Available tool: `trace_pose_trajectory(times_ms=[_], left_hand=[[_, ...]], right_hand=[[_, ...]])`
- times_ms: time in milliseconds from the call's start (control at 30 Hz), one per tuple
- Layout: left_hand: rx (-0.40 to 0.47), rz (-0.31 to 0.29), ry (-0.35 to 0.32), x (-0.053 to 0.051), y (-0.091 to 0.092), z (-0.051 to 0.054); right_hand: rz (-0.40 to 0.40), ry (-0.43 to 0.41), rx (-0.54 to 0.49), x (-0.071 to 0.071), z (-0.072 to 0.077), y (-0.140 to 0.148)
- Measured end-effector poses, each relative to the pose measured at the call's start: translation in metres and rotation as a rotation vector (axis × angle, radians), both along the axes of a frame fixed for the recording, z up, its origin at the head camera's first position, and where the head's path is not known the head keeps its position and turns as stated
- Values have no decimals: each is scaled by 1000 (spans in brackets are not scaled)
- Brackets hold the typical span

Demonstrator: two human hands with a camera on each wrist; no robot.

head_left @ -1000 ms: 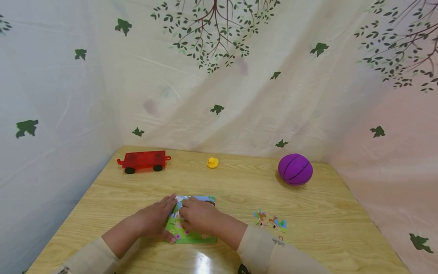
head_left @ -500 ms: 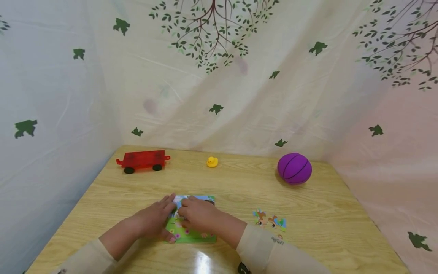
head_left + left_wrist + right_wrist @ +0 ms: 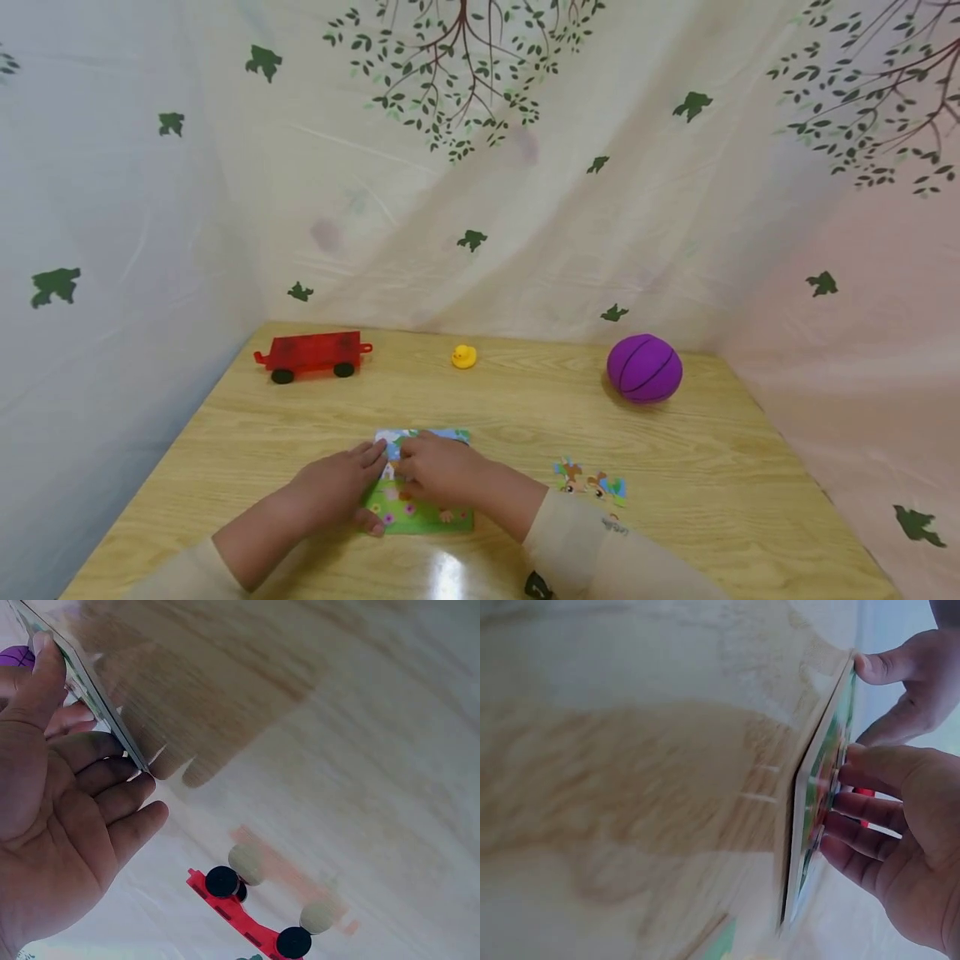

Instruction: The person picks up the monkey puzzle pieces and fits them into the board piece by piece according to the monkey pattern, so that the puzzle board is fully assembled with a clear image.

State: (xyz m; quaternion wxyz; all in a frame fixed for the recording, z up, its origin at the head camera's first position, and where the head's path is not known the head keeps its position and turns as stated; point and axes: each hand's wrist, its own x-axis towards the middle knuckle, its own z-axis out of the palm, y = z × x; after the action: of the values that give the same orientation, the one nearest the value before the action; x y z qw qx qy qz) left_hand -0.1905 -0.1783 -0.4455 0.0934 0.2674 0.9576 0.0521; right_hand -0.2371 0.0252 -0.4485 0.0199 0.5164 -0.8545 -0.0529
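Left hand [image 3: 336,487], shifted slightly nearer, fingers straight at edge of puzzle [image 3: 427,526]; right hand [image 3: 444,473], fingertips touching it, hiding part. Behind: red wagon [image 3: 315,353], yellow duck [image 3: 464,357], purple ball [image 3: 644,369]; rightward, loose pieces [image 3: 572,477].

Curtained booth: leaf-print cloth [image 3: 420,200] round three sides, wood-grain table [image 3: 525,400], toy wagon [image 3: 315,354].

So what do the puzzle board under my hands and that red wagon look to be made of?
Puzzle board: probably cardboard or thin wood with a printed, faintly shiny face; its plain pale edge shows in the right wrist view.
Red wagon: likely smooth moulded plastic, judging by its bright colour and clean-edged frame.
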Motion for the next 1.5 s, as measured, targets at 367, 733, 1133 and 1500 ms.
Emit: trace_pose_trajectory(times_ms=[367, 733, 1133, 1500], left_hand=[[48, -3, -50, 2, -1, -2], [118, 68, -133, 1, 0, -4], [146, 90, -141, 3, 0, 0], [150, 84, -166, 1, 0, 2]], right_hand=[[63, -38, 53, 6, -1, 25], [-166, -228, -74, 12, 9, 92], [-545, -326, -137, 7, 32, 179], [-585, -365, -103, 12, 17, 199]])
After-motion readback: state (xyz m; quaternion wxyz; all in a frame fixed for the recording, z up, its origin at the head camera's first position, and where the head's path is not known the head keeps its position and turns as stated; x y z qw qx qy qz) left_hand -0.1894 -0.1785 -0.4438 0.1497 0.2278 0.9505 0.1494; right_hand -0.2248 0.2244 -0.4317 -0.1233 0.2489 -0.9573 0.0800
